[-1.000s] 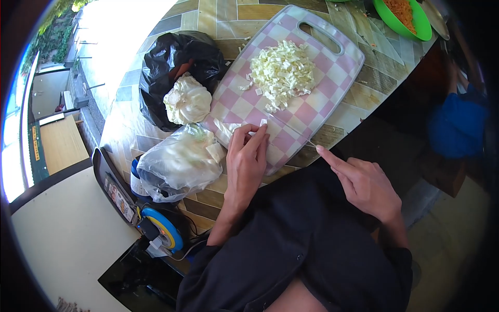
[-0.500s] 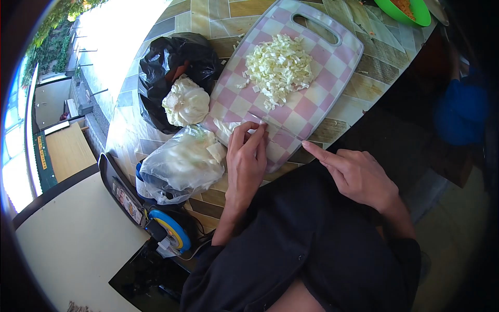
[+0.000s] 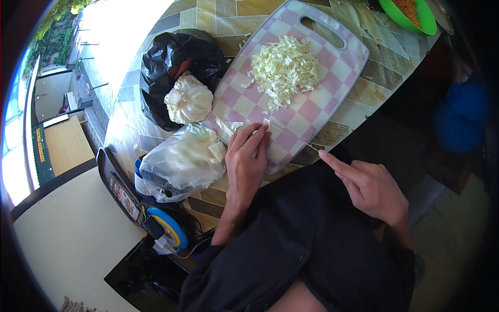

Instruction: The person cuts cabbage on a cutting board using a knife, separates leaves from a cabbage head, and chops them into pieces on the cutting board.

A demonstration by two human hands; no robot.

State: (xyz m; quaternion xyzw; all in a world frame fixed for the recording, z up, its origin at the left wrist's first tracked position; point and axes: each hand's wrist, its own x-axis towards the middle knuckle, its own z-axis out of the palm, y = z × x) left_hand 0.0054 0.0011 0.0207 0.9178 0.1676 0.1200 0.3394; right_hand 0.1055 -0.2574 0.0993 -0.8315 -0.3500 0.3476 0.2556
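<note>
My left hand presses a pale piece of cabbage against the lower end of the pink-and-white checked cutting board, its fingers bent over it. In my right hand is a knife, the index finger stretched along its back. The thin blade reaches over the board toward my left fingertips; the handle is hidden in my palm. A heap of chopped cabbage lies on the upper half of the board. Left of the board, a larger cabbage chunk rests at the mouth of a black plastic bag.
A clear plastic bag with pale contents sits left of my left hand. At the top right stands a green bowl with orange shreds. The tile-patterned table ends in an edge on the right. A blue-and-yellow round object is at lower left.
My right hand has drawn the knife back to the right and slightly down. The left hand still holds the cabbage piece, and a small cut bit now shows by its fingertips.
</note>
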